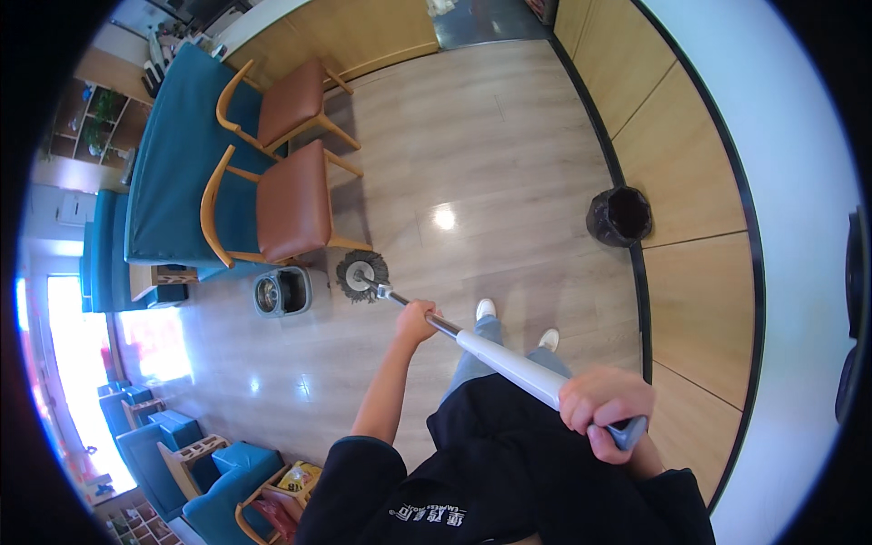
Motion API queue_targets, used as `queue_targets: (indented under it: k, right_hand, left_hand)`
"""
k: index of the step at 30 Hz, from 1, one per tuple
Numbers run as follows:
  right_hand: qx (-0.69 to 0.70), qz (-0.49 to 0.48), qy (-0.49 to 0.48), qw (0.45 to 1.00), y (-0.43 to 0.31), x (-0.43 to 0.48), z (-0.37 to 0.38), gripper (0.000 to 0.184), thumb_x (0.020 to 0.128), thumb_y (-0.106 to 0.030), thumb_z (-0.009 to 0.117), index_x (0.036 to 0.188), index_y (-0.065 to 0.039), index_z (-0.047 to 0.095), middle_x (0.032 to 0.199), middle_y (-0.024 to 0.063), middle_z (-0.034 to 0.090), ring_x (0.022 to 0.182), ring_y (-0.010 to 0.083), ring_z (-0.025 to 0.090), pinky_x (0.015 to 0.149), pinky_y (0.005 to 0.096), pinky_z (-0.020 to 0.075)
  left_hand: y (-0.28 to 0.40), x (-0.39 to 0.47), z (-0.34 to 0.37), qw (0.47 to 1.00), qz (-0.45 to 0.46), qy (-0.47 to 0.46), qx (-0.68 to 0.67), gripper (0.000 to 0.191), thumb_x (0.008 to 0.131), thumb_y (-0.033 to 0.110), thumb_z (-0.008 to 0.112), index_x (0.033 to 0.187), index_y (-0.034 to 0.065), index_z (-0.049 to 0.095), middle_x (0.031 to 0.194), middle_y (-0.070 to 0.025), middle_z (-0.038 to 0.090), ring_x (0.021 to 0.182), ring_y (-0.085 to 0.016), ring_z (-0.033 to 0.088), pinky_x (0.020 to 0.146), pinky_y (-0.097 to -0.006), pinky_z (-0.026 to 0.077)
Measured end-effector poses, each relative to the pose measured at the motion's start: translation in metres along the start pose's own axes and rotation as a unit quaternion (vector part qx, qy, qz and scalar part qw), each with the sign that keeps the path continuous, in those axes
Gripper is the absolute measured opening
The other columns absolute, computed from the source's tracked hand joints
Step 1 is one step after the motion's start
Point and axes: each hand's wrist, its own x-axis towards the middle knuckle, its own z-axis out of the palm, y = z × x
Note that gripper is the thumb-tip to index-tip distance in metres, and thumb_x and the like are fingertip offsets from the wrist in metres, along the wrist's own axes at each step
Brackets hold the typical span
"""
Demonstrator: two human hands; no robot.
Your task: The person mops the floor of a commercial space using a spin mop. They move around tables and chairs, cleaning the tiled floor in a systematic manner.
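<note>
A spin mop [507, 361] with a white and metal handle slants across the view in both my hands. My left hand [417, 321] grips the metal shaft partway down. Near the top end, my right hand [606, 412] is wrapped around the handle, with its grey tip poking out past the fingers. The round grey mop head [362, 276] lies spread on the wood-look floor [436, 266], close to a chair's front leg. Just left of it stands a grey spin mop bucket [283, 291] with a metal wringer basket in one half.
Two wooden chairs with brown seats, the nearer chair [293, 204] and the farther chair [293, 102], stand against a teal bench [197, 163]. A black-lined waste bin [618, 216] sits by the wood-panelled counter [681, 157] at right. More teal seating [231, 490] is at lower left.
</note>
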Motion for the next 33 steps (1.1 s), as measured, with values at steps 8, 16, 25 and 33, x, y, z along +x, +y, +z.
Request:
queue_targets:
  k: [8, 16, 25, 33]
  right_hand:
    - [-0.138, -0.057, 0.009, 0.989, -0.171, -0.082, -0.038, 0.013, 0.076, -0.004, 0.054, 0.071, -0.006, 0.042, 0.054, 0.0061, 0.051, 0.046, 0.0178, 0.054, 0.047, 0.0301, 0.0460]
    - [-0.360, -0.119, 0.196, 0.904, -0.278, -0.183, -0.019, 0.033, 0.086, -0.015, 0.062, 0.068, -0.008, 0.036, 0.053, 0.0072, 0.051, 0.046, 0.0198, 0.056, 0.041, 0.0317, 0.0461]
    - [-0.371, -0.185, 0.215, 0.884, -0.273, -0.204, -0.007, 0.014, 0.076, -0.009, 0.053, 0.077, -0.004, 0.040, 0.051, 0.0058, 0.047, 0.041, 0.0177, 0.048, 0.040, 0.0319, 0.0429]
    - [-0.253, -0.241, 0.290, 0.891, -0.215, -0.187, 0.041, 0.014, 0.072, -0.003, 0.052, 0.075, -0.006, 0.038, 0.047, 0.0057, 0.048, 0.037, 0.0148, 0.047, 0.042, 0.0248, 0.0384]
  left_hand:
    - [0.186, -0.025, 0.082, 0.982, 0.171, -0.084, -0.001, 0.013, 0.063, 0.024, 0.070, 0.069, 0.0137, 0.065, 0.070, -0.0108, 0.063, 0.074, -0.033, 0.061, 0.067, -0.0439, 0.049]
    - [0.368, -0.045, 0.211, 0.866, 0.445, -0.221, -0.058, 0.013, 0.061, 0.024, 0.066, 0.063, 0.0131, 0.060, 0.066, -0.0106, 0.060, 0.070, -0.033, 0.059, 0.061, -0.0433, 0.046]
    - [0.385, -0.051, 0.221, 0.867, 0.430, -0.252, -0.027, 0.020, 0.063, 0.025, 0.067, 0.063, 0.0067, 0.059, 0.066, -0.0168, 0.058, 0.071, -0.037, 0.058, 0.059, -0.0465, 0.045]
    - [0.231, -0.087, 0.145, 0.933, 0.339, -0.111, -0.048, 0.017, 0.057, 0.018, 0.068, 0.068, 0.0056, 0.062, 0.072, -0.0177, 0.062, 0.073, -0.039, 0.060, 0.065, -0.0456, 0.051]
